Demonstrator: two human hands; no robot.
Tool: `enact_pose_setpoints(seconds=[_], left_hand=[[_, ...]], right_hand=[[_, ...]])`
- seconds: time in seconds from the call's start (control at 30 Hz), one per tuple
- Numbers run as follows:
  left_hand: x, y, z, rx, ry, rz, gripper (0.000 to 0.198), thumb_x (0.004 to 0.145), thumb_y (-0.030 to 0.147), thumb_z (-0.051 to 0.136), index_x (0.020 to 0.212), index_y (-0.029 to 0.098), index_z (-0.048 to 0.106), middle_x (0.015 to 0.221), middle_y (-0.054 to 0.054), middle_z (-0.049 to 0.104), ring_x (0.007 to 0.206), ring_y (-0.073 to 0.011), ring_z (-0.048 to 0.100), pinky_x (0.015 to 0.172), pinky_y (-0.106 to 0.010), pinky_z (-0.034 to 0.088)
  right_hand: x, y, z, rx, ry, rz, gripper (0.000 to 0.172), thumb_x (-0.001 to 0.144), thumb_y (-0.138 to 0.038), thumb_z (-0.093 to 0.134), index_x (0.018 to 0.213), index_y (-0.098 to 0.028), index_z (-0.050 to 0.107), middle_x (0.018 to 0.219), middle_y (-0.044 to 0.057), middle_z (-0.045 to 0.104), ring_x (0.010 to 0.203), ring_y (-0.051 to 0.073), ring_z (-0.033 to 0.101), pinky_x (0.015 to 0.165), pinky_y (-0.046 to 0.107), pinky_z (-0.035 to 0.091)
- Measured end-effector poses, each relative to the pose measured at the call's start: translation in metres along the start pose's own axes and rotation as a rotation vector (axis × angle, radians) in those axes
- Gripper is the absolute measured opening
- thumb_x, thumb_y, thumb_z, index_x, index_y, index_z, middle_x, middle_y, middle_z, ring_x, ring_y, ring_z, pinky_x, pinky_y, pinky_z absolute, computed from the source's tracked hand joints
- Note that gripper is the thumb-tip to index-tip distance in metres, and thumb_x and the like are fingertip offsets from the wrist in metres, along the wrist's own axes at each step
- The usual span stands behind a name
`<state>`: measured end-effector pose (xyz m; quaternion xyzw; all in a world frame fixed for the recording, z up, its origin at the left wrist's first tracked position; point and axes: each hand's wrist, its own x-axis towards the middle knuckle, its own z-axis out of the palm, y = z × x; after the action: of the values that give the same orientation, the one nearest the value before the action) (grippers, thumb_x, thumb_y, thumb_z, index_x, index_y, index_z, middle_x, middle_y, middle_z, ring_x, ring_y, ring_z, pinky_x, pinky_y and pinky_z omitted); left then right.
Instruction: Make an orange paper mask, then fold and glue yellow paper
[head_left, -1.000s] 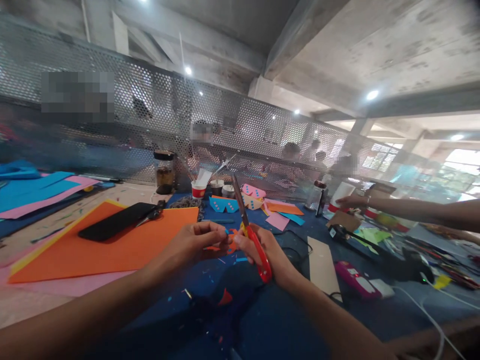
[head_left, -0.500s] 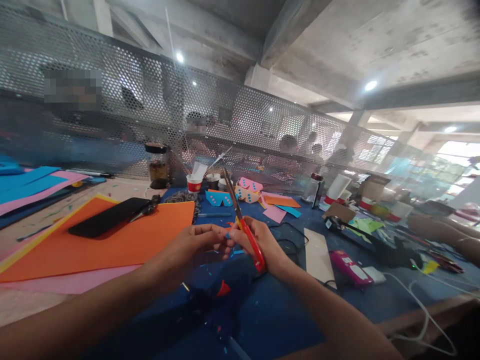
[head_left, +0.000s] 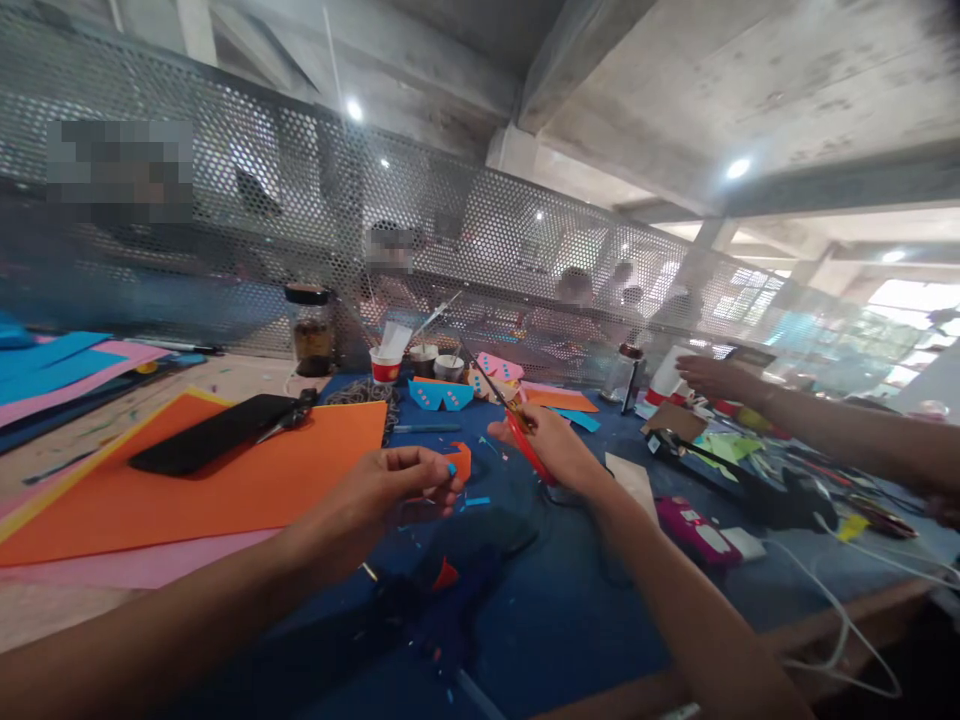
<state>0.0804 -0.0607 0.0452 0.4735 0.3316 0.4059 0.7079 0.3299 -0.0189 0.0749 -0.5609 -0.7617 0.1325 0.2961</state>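
My left hand pinches a tiny blue paper piece between thumb and fingertips, above the blue tabletop. To its right, my right hand is closed on red-handled scissors, whose blades point up and away toward the far side. Close by my left fingertips lie an orange paper scrap and a thin blue strip. A red scrap rests nearer to me. Beyond the hands stands a blue paper mask shape with small dots on it.
Orange sheets with a black phone on top lie at left. Paper cups and a lidded jar stand at the back against a perforated metal screen. A purple packet and another person's arm are at right.
My right hand has moved right with the scissors, away from my left hand, which stays nearly still with the blue piece. Another person's arm has reached in farther from the right.
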Motion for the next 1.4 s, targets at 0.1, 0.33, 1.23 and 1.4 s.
enact_pose_setpoints(seconds=[0.1, 0.33, 1.23, 1.4], left_hand=[[-0.001, 0.002, -0.001, 0.019, -0.006, 0.004, 0.022, 0.079, 0.037, 0.087, 0.077, 0.018, 0.077, 0.082, -0.003, 0.076, 0.075, -0.0134, 0.067, 0.075, -0.024, 0.056], [-0.002, 0.005, -0.001, 0.062, 0.008, -0.003, 0.021, 0.078, 0.038, 0.087, 0.077, 0.019, 0.077, 0.085, -0.003, 0.076, 0.078, -0.0147, 0.068, 0.08, -0.026, 0.058], [-0.009, 0.027, -0.027, 0.397, 0.175, 0.166, 0.025, 0.071, 0.043, 0.085, 0.078, 0.021, 0.075, 0.072, -0.001, 0.071, 0.072, -0.0177, 0.066, 0.076, -0.033, 0.059], [-0.025, 0.02, -0.056, 0.433, 0.281, 0.098, 0.028, 0.067, 0.044, 0.089, 0.076, 0.021, 0.077, 0.077, -0.002, 0.074, 0.072, -0.0162, 0.066, 0.076, -0.028, 0.058]], right_hand=[[0.023, 0.04, -0.013, -0.37, -0.077, 0.159, 0.042, 0.092, -0.06, 0.063, 0.102, -0.019, 0.07, 0.1, 0.006, 0.075, 0.089, 0.024, 0.069, 0.074, 0.029, 0.047], [0.052, 0.113, -0.021, -0.563, -0.231, 0.348, 0.036, 0.099, -0.042, 0.065, 0.123, -0.016, 0.067, 0.125, 0.011, 0.068, 0.109, 0.026, 0.068, 0.093, 0.044, 0.056], [-0.074, -0.021, 0.012, -0.098, -0.644, -0.549, 0.049, 0.086, -0.015, 0.063, 0.134, -0.021, 0.06, 0.127, 0.008, 0.067, 0.115, 0.023, 0.061, 0.104, 0.039, 0.044], [-0.092, -0.03, 0.026, -0.229, -0.606, -0.619, 0.052, 0.085, -0.012, 0.059, 0.137, -0.019, 0.057, 0.119, 0.011, 0.065, 0.109, 0.025, 0.058, 0.096, 0.041, 0.043]])
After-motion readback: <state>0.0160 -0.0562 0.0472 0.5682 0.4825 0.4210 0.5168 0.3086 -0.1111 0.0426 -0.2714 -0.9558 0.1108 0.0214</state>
